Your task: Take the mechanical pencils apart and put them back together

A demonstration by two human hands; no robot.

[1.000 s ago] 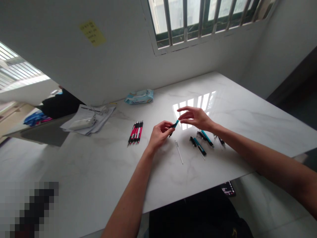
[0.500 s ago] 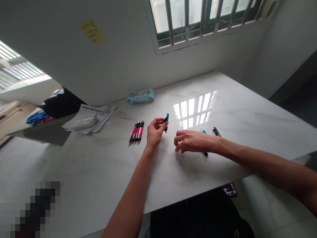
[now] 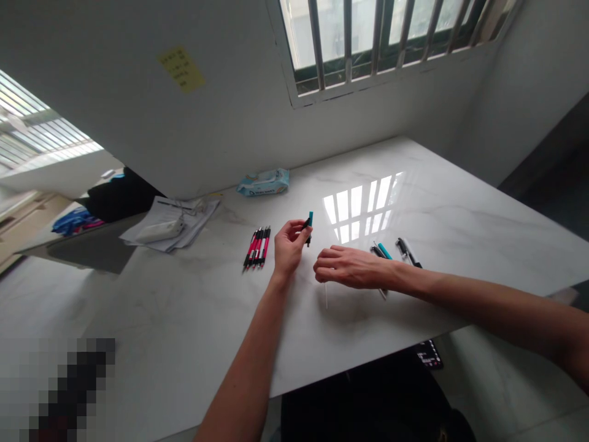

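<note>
My left hand (image 3: 289, 245) is closed, with thumb and fingers pinching a teal-and-black pen barrel (image 3: 311, 217) above the table. To its right, my right hand (image 3: 347, 267) is palm down with bent fingers pinched together. From beneath its fingertips a thin pale pen refill (image 3: 326, 297) points down; its upper part is hidden. Under and behind the right wrist lie a teal pen barrel (image 3: 384, 250) and other black and pale pen parts, partly covered. Farther right lie black-and-clear pen parts (image 3: 403, 247). Left of my left hand, several red-and-black pens (image 3: 257, 248) lie side by side.
A blue wet-wipes pack (image 3: 263, 183) lies by the wall on the marble-patterned table (image 3: 184, 331). Papers (image 3: 196, 224) with a white object on top are at the left. A barred window (image 3: 368, 40) is above. Below the front edge shows a phone (image 3: 429, 354).
My right hand has shifted slightly left, toward my left hand, and the refill moved with it. More of the teal barrel behind the wrist shows. My left hand keeps its hold.
</note>
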